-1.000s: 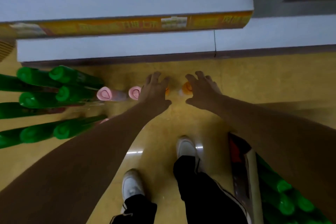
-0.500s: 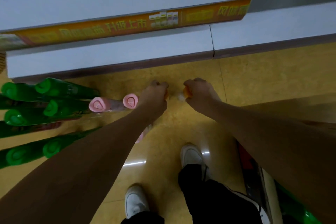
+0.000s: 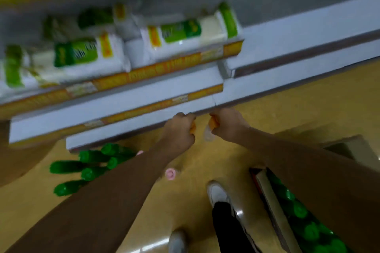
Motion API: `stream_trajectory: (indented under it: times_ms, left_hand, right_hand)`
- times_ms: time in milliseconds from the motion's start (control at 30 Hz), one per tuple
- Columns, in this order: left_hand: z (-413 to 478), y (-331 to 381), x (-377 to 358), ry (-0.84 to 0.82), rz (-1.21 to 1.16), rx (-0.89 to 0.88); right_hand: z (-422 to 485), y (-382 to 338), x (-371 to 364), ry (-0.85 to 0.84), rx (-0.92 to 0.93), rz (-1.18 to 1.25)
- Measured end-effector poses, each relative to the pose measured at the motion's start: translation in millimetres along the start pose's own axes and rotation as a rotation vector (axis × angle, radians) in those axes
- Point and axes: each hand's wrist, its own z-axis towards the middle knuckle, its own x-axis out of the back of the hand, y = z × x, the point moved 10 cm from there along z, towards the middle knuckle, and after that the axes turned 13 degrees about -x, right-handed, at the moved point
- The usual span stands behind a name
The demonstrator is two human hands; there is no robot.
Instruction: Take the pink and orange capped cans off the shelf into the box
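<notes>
2 orange-capped bottles are gripped, 1 per fist: left hand (image 3: 178, 132) on left bottle (image 3: 192, 128), right hand (image 3: 227, 124) on right bottle (image 3: 210, 129), bodies hanging below, just before the white shelf edge (image 3: 144, 96).

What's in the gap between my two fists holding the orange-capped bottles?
Nothing. In the head view, the left hand and right hand each grip an orange-capped bottle; between them shows only bare yellow floor and the grey shelf edge.
</notes>
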Motion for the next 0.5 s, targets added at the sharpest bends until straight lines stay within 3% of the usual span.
stream_trajectory:
  times_ms: [267, 500]
  left_hand:
    - [-32.3, 182.0, 209.6, 0.129, 0.039, -0.347]
    - [-63.3, 364.8, 345.2, 0.230, 0.115, -0.654]
  right_hand:
    - [-150.3, -14.1, 234.6, 0.201, -0.102, -0.006]
    - [-287.1, 23.2, 398.6, 0.436, -0.258, 0.062]
